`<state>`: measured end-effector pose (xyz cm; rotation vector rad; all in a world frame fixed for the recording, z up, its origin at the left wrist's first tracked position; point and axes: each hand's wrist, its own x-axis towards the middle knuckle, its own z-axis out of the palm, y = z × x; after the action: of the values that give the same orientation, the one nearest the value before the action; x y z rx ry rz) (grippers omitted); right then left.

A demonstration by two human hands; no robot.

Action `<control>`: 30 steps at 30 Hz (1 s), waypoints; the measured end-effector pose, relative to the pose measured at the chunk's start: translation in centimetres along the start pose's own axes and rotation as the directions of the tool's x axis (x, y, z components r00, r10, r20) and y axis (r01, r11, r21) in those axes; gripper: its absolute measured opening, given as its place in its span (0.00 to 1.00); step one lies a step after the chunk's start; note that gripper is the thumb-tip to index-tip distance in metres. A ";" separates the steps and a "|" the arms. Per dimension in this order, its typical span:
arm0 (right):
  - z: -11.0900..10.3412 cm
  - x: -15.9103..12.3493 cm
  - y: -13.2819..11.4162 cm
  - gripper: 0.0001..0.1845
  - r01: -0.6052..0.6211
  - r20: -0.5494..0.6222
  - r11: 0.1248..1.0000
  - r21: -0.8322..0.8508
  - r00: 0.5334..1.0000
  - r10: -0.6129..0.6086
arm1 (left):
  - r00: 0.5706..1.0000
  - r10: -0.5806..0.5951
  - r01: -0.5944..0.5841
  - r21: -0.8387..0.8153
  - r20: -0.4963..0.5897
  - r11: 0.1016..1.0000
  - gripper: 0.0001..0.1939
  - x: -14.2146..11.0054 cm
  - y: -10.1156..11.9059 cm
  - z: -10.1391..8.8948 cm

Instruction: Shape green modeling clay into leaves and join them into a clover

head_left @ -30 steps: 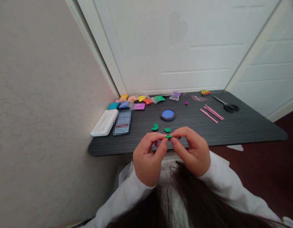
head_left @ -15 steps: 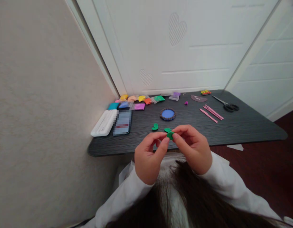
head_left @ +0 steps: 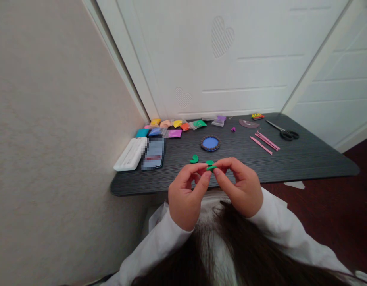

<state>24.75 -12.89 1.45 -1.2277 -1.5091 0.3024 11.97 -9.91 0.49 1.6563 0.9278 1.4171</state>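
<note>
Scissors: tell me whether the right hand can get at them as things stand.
Likely yes, with a stretch: the right hand pinches the green piece, so it would have to let go. The pink tools lie flat between it and the scissors, seemingly low enough to pass over.

Left hand and right hand pinch a thin green piece between their fingers.

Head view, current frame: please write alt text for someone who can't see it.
A left hand and right hand together pinch a small green piece at a dark table. Farther off lie two more green pieces and a blue disc with a bumpy brown rim; pink tools and black-handled scissors lie to the right.
</note>
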 end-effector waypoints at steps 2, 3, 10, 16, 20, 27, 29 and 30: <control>-0.1 0.1 -0.2 0.05 0.045 -0.016 0.997 -0.057 0.999 -0.046 | 0.994 0.109 -0.107 0.059 -0.016 0.992 0.10 0.0 0.0 -0.1; -0.1 0.1 -0.2 0.06 0.069 -0.022 0.995 -0.078 0.997 -0.071 | 0.986 0.163 -0.160 0.084 -0.025 0.983 0.10 0.1 -0.1 -0.2; -0.2 0.0 -0.1 0.08 0.152 -0.022 0.986 -0.070 0.988 -0.154 | 0.977 0.213 -0.208 0.122 -0.027 0.970 0.08 0.0 -0.1 -0.3; -0.3 -0.2 0.0 0.09 0.152 -0.033 0.988 -0.008 0.988 -0.152 | 0.988 0.156 -0.156 0.063 0.003 0.986 0.09 -0.3 0.0 -0.3; -0.2 -0.1 -0.1 0.09 0.165 -0.023 0.986 0.019 0.986 -0.165 | 0.986 0.163 -0.161 0.035 -0.030 0.986 0.09 -0.5 0.0 -0.2; -0.2 -0.1 -0.1 0.08 0.155 -0.037 0.986 0.068 0.988 -0.153 | 0.985 0.168 -0.169 -0.003 -0.028 0.986 0.09 -0.7 -0.2 0.0; -0.2 -0.2 -0.1 0.07 0.148 -0.036 0.987 0.065 0.989 -0.146 | 0.984 0.178 -0.178 0.000 -0.019 0.984 0.09 -0.7 -0.2 0.0; -0.2 -0.2 -0.1 0.07 0.148 -0.038 0.987 0.064 0.989 -0.146 | 0.983 0.182 -0.182 0.004 -0.019 0.983 0.09 -0.7 -0.2 -0.1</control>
<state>24.86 -13.14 1.49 -1.0581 -1.5396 0.2307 11.82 -10.44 0.01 1.7687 0.8051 1.5556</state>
